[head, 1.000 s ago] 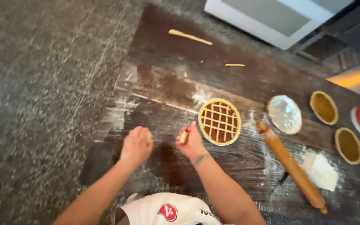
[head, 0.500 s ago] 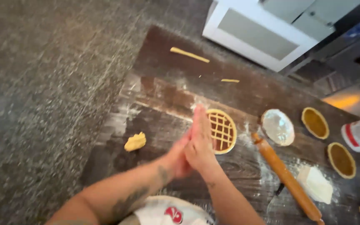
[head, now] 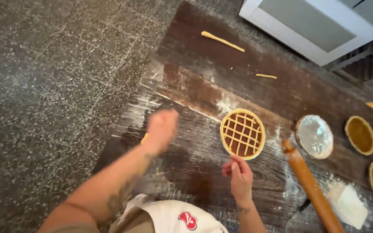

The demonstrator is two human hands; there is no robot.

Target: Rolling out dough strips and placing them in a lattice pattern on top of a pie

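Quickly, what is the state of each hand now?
Left hand: blurred above the floured board, cannot be told.
Right hand: fingers curled, nothing visible in it.

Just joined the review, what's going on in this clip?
A person is working dough at a floured wooden board. The left hand is blurred above a small dough lump; the right hand rests near a lattice-topped tart. A rolling pin, a foil-lined tin and two filled tarts lie to the right.
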